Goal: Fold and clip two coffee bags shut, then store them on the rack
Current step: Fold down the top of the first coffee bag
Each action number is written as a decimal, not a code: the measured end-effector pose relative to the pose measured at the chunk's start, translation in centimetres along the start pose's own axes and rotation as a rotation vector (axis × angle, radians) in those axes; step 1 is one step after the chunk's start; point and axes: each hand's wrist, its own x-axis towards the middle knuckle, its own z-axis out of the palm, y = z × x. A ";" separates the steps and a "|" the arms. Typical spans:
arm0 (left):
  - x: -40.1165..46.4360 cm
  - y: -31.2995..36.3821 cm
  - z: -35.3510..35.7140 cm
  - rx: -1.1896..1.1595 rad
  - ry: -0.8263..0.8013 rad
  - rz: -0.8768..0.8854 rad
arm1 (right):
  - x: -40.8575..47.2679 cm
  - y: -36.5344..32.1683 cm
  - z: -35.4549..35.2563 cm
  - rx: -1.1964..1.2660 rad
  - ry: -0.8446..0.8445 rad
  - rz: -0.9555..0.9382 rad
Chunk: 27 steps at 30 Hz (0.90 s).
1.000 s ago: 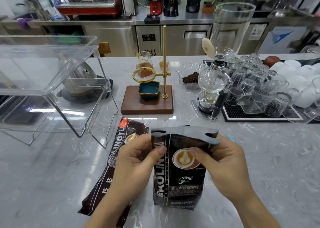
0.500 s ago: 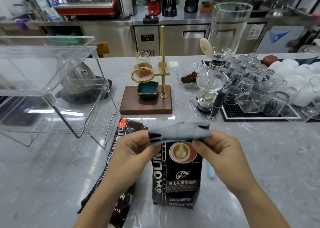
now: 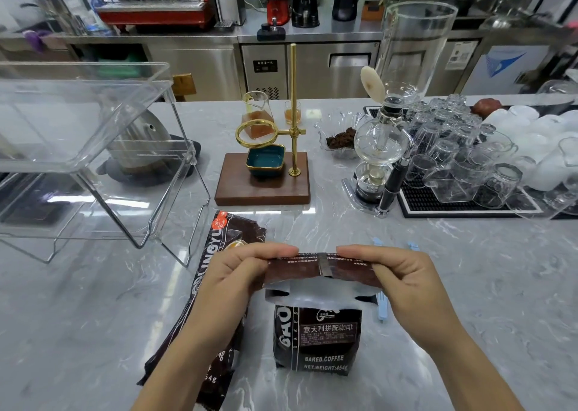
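Note:
A dark coffee bag [image 3: 317,338] stands upright on the marble counter in front of me. Its top is folded over toward me, showing the brown back side. My left hand [image 3: 237,273] pinches the fold's left end and my right hand [image 3: 397,273] pinches its right end. A second dark coffee bag [image 3: 219,248] lies flat to the left, partly under my left forearm. Pale blue clips lie on the counter: one [image 3: 382,309] just right of the standing bag, and tips of others [image 3: 413,246] show beyond my right hand. The clear acrylic rack [image 3: 93,160] stands at the left.
A wooden-based brass dripper stand [image 3: 266,179] with a teal dish sits behind the bags. A glass siphon brewer [image 3: 380,148] and a black mat with several upturned glasses [image 3: 463,166] occupy the right. A glass bowl of coffee grounds [image 3: 339,140] is beyond.
Both hands have rolled the standing bag's top down toward me: the flat open mouth became a fold, now covering the logo on the bag's front.

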 end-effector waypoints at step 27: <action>-2.0 -0.5 3.2 0.012 0.056 -0.003 | -0.4 -1.3 2.4 0.004 0.009 0.128</action>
